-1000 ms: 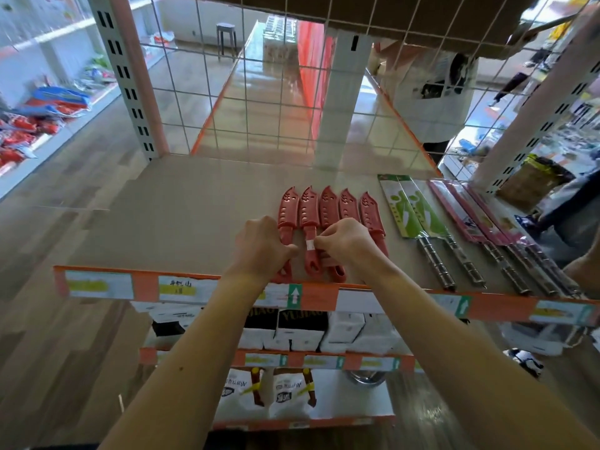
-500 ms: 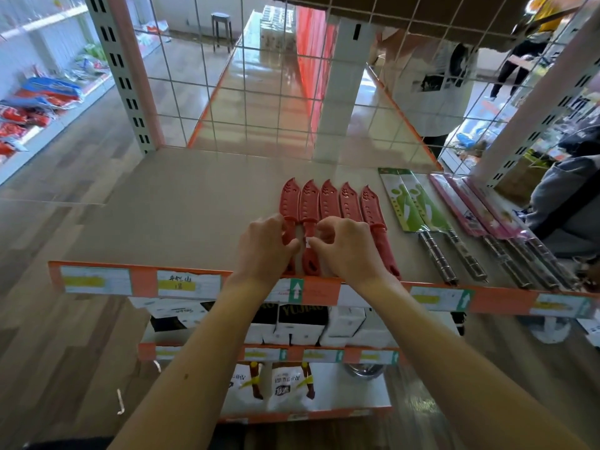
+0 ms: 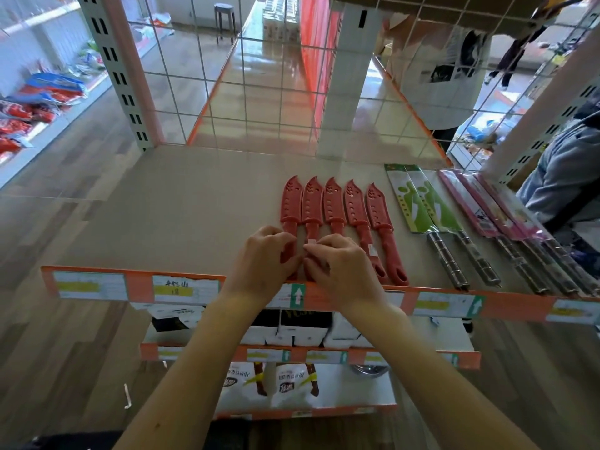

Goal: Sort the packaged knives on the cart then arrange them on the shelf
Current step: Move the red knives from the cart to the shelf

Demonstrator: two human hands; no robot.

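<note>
Several red sheathed knives (image 3: pixel 334 206) lie side by side on the beige shelf (image 3: pixel 181 209), blades pointing away from me. My left hand (image 3: pixel 264 264) curls round the handle of the leftmost red knife. My right hand (image 3: pixel 341 267) pinches the handle of the second red knife, where a small white label shows. To the right lie two green-packaged knives (image 3: pixel 422 203) and pink-packaged knives (image 3: pixel 487 206) with steel handles. No cart is in view.
The shelf's orange front rail (image 3: pixel 454 303) carries price labels. A wire grid (image 3: pixel 259 76) backs the shelf, with slotted uprights (image 3: pixel 120 76) at the left and right. Lower shelves hold white boxes (image 3: pixel 302 332) and bags. A person in grey (image 3: pixel 565 177) stands at the far right.
Both hands stayed on the handles of the left red knives. The row of red knives has been drawn straighter and closer together.
</note>
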